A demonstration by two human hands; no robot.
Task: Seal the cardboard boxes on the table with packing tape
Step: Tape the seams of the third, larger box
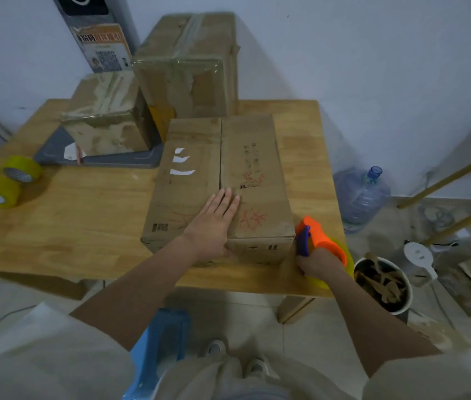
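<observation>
A long cardboard box lies on the wooden table, its two top flaps meeting along a bare centre seam. My left hand presses flat on the near end of that seam, fingers straight. My right hand grips an orange and purple tape dispenser with a yellow roll, held beside the box's near right corner at the table edge. Two taped boxes stand behind: a tall one and a smaller one on a grey tray.
Two yellow tape rolls lie at the table's left edge. Right of the table, on the floor, are a water jug, a white bucket of cardboard scraps and wooden poles. A blue stool stands by my legs.
</observation>
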